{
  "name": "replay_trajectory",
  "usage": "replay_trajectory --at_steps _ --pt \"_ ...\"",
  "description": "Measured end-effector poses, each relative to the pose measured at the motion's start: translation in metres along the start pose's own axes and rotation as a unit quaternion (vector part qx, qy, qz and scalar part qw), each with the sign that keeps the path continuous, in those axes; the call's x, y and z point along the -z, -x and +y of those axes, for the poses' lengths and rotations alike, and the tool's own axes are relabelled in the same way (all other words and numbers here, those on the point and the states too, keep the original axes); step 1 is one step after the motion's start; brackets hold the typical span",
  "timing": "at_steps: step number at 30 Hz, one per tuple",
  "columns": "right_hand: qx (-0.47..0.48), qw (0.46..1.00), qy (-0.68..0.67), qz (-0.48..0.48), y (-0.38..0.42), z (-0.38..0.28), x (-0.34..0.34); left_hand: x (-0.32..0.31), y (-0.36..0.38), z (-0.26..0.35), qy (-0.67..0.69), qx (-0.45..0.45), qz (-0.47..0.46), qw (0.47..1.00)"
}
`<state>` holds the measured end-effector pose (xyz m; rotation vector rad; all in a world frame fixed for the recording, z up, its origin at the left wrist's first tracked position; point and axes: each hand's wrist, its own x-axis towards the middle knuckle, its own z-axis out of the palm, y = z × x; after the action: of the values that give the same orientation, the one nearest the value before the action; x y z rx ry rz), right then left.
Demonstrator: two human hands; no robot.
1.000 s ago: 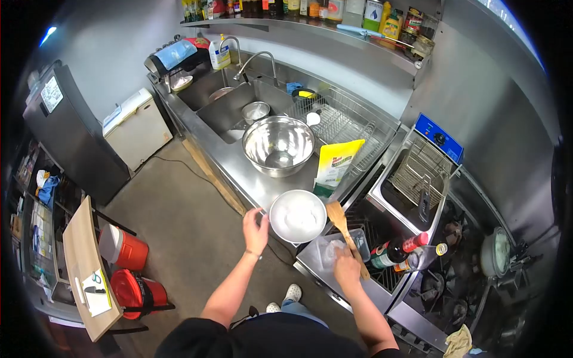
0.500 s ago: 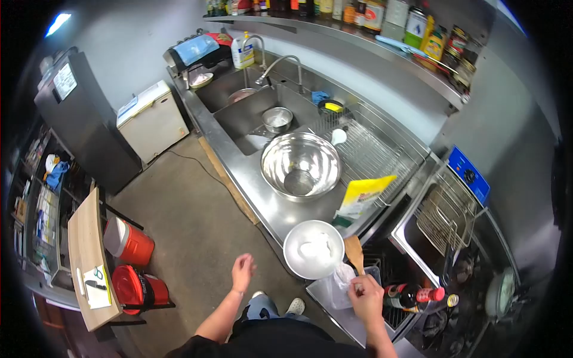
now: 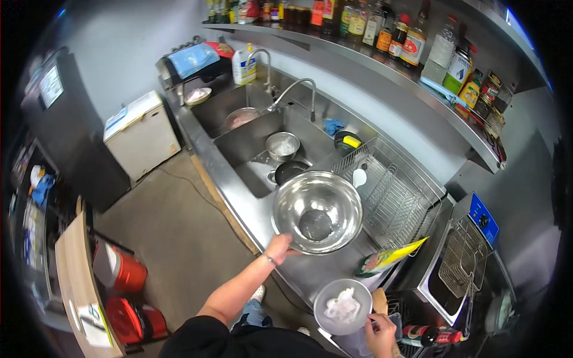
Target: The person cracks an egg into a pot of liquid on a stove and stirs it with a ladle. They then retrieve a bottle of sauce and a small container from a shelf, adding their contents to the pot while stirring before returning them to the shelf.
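Observation:
My left hand [image 3: 279,248] is closed on the near rim of a large, shiny metal mixing bowl [image 3: 286,203], which stands on the steel counter. Little shows inside it apart from reflections and a dark round bottom. My right hand [image 3: 381,333] has its fingers pinched at the right rim of a smaller white bowl [image 3: 323,298]. Inside that bowl lies a crumpled, whitish plastic bag [image 3: 343,306]; whatever is under it is hidden. A wooden spatula [image 3: 379,301] lies just right of the white bowl. Behind it stands a yellow and green packet [image 3: 391,258].
The double sink [image 3: 239,164] holds a small metal bowl [image 3: 282,146] and a black pan [image 3: 292,172]. A wire dish rack [image 3: 406,197] is at the right. Near my right hand lie red-capped bottles [image 3: 421,335]. A fryer [image 3: 444,280] and a bottle shelf [image 3: 370,53] stand beyond.
My left hand has moved from the open air over the floor to the metal bowl's rim. The plastic bag is now in the white bowl, with my right hand at that bowl's rim. The view has shifted.

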<state>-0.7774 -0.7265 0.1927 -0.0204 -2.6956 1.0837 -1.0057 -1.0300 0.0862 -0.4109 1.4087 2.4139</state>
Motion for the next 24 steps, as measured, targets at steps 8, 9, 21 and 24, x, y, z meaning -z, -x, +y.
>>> replay_trajectory --at_steps 8,9,21,24 --pt "-0.231 0.970 0.074 0.016 -0.001 -0.076 -0.026 0.130 -0.081 0.146 0.014 -0.057 0.130 0.990" --pt "-0.209 0.971 0.100 0.054 -0.006 -0.093 -0.031 0.130 -0.093 0.167 -0.008 -0.105 0.142 0.984" --pt "-0.374 0.911 0.008 0.173 0.009 -0.124 -0.084 0.204 -0.354 0.168 0.060 0.050 0.179 0.981" --pt "-0.381 0.907 0.041 0.176 0.009 -0.130 -0.087 0.222 -0.403 0.142 0.122 0.132 0.204 0.962"
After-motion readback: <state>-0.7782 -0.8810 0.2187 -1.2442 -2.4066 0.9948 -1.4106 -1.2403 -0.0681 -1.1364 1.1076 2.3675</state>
